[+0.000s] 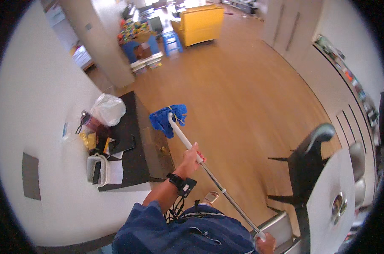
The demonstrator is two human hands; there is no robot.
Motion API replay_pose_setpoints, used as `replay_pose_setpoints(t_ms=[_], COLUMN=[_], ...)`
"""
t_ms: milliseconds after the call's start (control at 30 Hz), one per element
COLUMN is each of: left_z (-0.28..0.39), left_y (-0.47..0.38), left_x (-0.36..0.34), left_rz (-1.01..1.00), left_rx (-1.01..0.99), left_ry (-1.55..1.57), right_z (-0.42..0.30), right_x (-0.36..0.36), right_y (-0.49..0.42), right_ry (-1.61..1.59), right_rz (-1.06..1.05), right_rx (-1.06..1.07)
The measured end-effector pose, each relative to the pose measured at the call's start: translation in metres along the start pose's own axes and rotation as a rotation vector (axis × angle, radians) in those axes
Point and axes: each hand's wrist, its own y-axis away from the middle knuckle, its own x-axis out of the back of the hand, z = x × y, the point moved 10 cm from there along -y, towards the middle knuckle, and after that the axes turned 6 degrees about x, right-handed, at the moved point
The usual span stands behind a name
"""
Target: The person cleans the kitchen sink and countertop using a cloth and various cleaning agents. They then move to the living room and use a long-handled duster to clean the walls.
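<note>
A mop with a white and metal pole [215,180] runs slantwise across the view. My left hand [192,160] is wrapped around the pole's white upper section, below the mop head. At the pole's other end, near my right side, my right hand [266,243] grips the white end piece. The far end carries a blue cloth [163,120], tied on with a thin yellow band. The cloth appears beside the dark cabinet's edge; whether it touches the floor or is held above it, I cannot tell.
A dark cabinet [136,158] on the left bears a white plastic bag [111,109], a bottle [91,122] and a white basket [98,170]. Right stand a dark chair [301,171] and a white table [325,181]. Farther off are a yellow sofa [201,25] and a blue stool [172,43] on the wooden floor [239,104].
</note>
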Motion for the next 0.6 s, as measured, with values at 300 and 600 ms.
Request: replay_pose_setpoints(t_ms=[300, 600], left_z=[-0.018, 0.033], left_y=[-0.024, -0.025], left_x=[0.077, 0.075], left_rz=[0.178, 0.476], left_rx=[-0.047, -0.26], left_ry=[0.013, -0.198], right_z=[0.082, 0.102], right_x=[0.007, 0.029], right_y=[-0.139, -0.327], right_ry=[0.119, 0.092], right_rz=[-0.728, -0.585], right_rx=[-0.05, 0.411])
